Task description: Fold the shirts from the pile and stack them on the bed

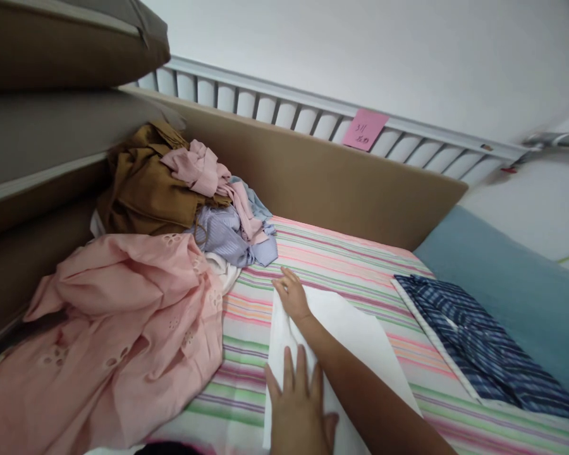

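Observation:
A white cloth [355,328], perhaps a garment, lies folded on the striped bedsheet [251,297]. My left hand [298,401] rests palm down on its near left part, fingers spread flat. Reaching over from the lower right, my right hand [293,296] is at the cloth's far left corner, its thumb and fingers bent together on the edge. A small crease runs through the cloth between my two hands.
To the left lie a pink eyelet garment [137,322], a brown garment [146,183] and a blue striped garment [222,230]. Dark blue plaid fabric [483,341] is at the right. A brown board [322,183] and a white railing [275,110] stand behind. Stacked cushions [66,50] rise at left.

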`<action>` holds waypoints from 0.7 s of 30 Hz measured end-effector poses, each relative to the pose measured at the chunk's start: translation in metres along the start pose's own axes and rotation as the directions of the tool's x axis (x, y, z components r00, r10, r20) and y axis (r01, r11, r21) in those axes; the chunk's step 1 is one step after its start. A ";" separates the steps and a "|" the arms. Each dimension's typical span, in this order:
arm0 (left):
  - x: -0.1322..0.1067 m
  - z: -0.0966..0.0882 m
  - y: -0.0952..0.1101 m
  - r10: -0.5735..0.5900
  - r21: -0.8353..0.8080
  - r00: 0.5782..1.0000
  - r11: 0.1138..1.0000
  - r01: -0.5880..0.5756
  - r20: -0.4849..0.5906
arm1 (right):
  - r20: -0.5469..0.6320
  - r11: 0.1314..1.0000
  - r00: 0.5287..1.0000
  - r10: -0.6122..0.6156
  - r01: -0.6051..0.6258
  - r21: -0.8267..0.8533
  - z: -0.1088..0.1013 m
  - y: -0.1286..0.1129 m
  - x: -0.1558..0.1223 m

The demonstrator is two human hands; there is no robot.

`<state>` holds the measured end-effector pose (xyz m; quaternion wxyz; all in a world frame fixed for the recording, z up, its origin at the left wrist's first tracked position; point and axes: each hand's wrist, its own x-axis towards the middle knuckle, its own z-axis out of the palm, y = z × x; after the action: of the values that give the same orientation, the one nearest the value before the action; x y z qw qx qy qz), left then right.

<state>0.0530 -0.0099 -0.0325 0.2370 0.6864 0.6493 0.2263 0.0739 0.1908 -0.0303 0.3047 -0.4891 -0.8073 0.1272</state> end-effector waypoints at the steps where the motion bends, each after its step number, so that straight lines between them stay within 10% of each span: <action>1: 0.003 -0.011 -0.004 -0.030 -0.044 0.996 0.999 0.026 -0.084 | -0.032 1.000 0.999 -0.012 0.013 0.019 -0.008 -0.002 -0.001; 5: 0.020 -0.051 -0.029 -0.270 -0.360 0.924 0.919 0.163 -0.270 | -0.065 0.992 0.990 -0.129 0.129 -0.005 -0.040 -0.005 -0.014; 11: 0.030 -0.059 -0.045 -0.367 -0.326 0.929 0.885 0.332 -0.048 | 0.236 0.946 0.944 -0.229 0.273 -0.176 -0.061 -0.004 -0.012; 18: 0.036 -0.056 -0.042 -0.423 -0.228 0.901 0.872 0.434 0.095 | 0.715 0.746 0.614 -0.334 0.636 -0.197 -0.057 -0.042 0.036; 21: 0.040 -0.057 -0.045 -0.443 -0.290 0.885 0.837 0.465 0.141 | 0.790 0.680 0.550 -0.270 0.690 -0.248 -0.053 -0.049 0.048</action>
<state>-0.0149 0.0334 -0.0155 0.4125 0.4733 0.7402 0.2406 0.0557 0.2031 0.0538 -0.1495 -0.2133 -0.9652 -0.0216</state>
